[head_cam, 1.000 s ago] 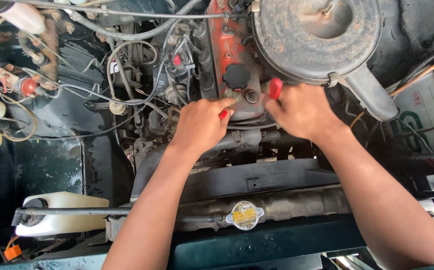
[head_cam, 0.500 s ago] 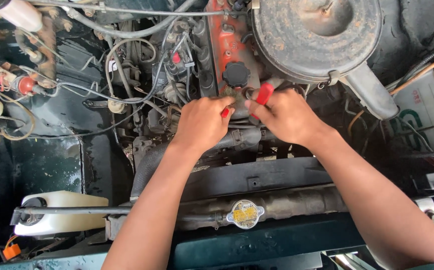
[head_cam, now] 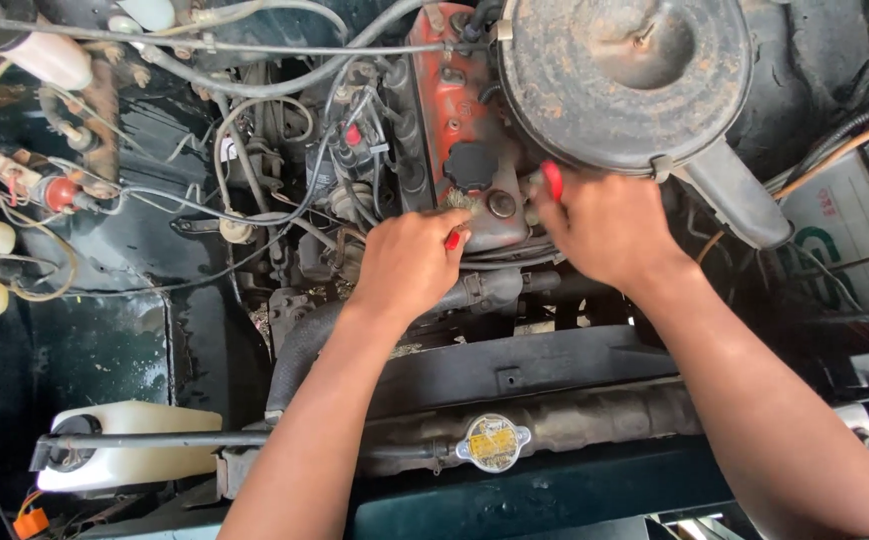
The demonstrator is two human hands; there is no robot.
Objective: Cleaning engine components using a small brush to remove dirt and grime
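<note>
Right hand (head_cam: pixel 609 228) has swung back right since half a second ago, its red-handled tool (head_cam: pixel 552 180) now under the air cleaner (head_cam: pixel 624 80) rim; left hand (head_cam: pixel 409 265) barely moved. Left to right: white reservoir (head_cam: pixel 129 445) near left, no label visible; left hand closed on a small red grip (head_cam: pixel 452 238) at the red valve cover (head_cam: pixel 464 120) — right hand clamped on its tool just beside. Hands apart. Work looks mid-way, cover and black filler cap (head_cam: pixel 471 165) in place. Round radiator cap (head_cam: pixel 494 442) near centre carries a yellow label; white box (head_cam: pixel 844 245) far right has green and red markings.

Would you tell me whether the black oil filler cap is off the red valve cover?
No, the black cap sits on the red valve cover.
</note>
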